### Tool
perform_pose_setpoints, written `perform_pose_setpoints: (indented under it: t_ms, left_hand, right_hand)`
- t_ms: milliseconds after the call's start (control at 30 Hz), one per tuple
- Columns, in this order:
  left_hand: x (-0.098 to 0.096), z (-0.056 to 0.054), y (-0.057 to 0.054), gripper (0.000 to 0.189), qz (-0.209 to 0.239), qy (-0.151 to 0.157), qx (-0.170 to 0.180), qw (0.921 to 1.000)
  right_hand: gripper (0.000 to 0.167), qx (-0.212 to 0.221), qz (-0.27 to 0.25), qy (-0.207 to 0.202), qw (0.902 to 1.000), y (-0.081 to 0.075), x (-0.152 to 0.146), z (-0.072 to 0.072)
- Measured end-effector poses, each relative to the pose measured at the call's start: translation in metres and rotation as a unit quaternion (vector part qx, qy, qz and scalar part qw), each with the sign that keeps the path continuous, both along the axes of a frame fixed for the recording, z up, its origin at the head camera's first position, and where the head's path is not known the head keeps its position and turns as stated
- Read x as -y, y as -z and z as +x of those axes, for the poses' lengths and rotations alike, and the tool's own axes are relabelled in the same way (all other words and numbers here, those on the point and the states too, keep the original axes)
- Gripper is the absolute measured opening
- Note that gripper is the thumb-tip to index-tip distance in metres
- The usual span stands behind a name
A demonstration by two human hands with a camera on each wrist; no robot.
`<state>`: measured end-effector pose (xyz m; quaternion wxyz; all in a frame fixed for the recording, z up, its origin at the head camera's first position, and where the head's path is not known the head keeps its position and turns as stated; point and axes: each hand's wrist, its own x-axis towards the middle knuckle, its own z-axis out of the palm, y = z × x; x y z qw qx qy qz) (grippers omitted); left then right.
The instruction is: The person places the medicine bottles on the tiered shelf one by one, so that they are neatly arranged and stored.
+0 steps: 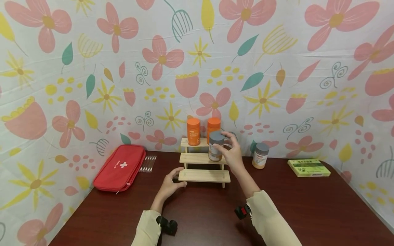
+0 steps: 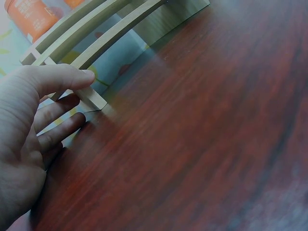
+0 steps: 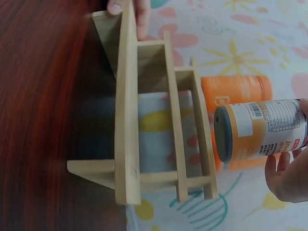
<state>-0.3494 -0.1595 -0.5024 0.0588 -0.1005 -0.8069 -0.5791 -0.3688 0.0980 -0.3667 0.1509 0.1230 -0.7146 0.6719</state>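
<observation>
My right hand point(image 1: 233, 153) grips a jar with a grey lid and a white-and-orange label point(image 1: 215, 150), thumb and fingers about its upper part. The jar is upright over the middle step of a three-step wooden stand point(image 1: 204, 175); in the right wrist view its grey base appears apart from that step. My left hand point(image 1: 169, 184) holds the stand's left end, thumb in front and fingers behind in the left wrist view. Two orange bottles, one at left point(image 1: 193, 132) and one partly hidden by the jar point(image 1: 213, 125), stand on the top step.
A similar grey-lidded jar point(image 1: 260, 155) stands right of the stand, and a green-yellow box point(image 1: 309, 167) lies farther right. At left lie a red first-aid pouch point(image 1: 120, 168) and a pack of cotton swabs point(image 1: 148, 164). A flowered cloth point(image 1: 197, 68) hangs behind the dark table point(image 1: 197, 212).
</observation>
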Motion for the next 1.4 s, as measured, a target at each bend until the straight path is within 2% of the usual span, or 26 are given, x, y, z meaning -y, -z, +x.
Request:
perform_pose_setpoints:
  t_ms: [300,533,800,900,1133,1233,1400]
  left_hand:
    - [-0.001,0.0,0.001,0.06,-0.001,-0.007,0.003,1.0]
    - [0.0,-0.001,0.001,0.06,0.0,-0.01,0.006,0.9999]
    - [0.0,0.0,-0.001,0.06,0.002,-0.008,0.005,1.0]
    - [-0.001,0.0,-0.002,0.06,0.002,-0.008,0.003,1.0]
    - [0.0,-0.003,-0.002,0.06,0.003,0.008,-0.011,0.9999]
    - [0.0,-0.003,0.0,0.06,0.006,0.009,-0.012,0.9999]
    - [0.0,-0.004,0.002,0.06,0.01,-0.001,0.004,0.9999]
  right_hand:
    - [0.052,0.01,0.027,-0.023,0.9993,0.001,0.023,-0.003]
    - [0.051,0.014,0.045,-0.025,0.9986,0.005,0.034,-0.009]
    - [0.051,0.02,0.042,-0.041,0.998,0.006,0.049,-0.014]
    - [0.047,0.018,0.051,-0.04,0.9977,0.008,0.054,-0.018]
    - [0.028,-0.047,0.079,-0.016,0.9956,0.012,0.061,-0.027]
    - [0.033,-0.067,0.089,0.001,0.9938,0.018,0.064,-0.025]
    - [0.045,-0.096,0.089,0.008,0.9914,0.025,0.069,-0.014]
